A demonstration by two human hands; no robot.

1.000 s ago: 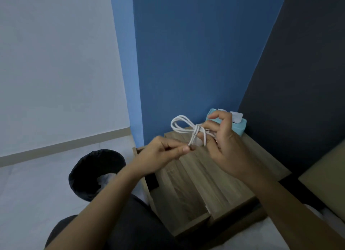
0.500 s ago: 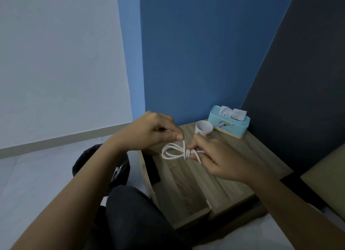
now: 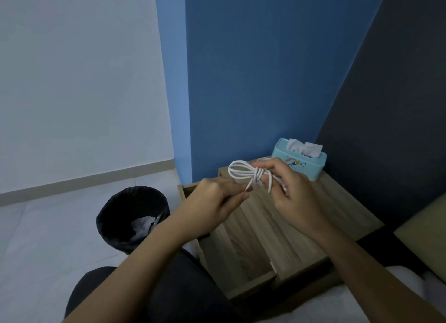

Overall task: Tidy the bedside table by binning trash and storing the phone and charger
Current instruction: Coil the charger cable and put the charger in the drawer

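A white charger cable [image 3: 241, 172], coiled into loops and wrapped around its middle, hangs in the air above the wooden bedside table [image 3: 253, 238]. My right hand [image 3: 287, 190] grips the bundle at its right side. My left hand [image 3: 217, 207] pinches a loose cable end just below the wrap. A black bin [image 3: 131, 216] stands on the floor left of the table, with crumpled white trash inside. No phone is visible.
A light blue tissue box [image 3: 300, 162] sits at the table's back right corner, against the blue wall. A pale cushion or bed edge [image 3: 424, 236] lies at the right. My dark-clothed knee [image 3: 154, 286] is in front of the table.
The coiled cable and both hands rose and shifted right, back toward the tissue box. My left hand dropped from above the coil to below it, pinching the loose end.
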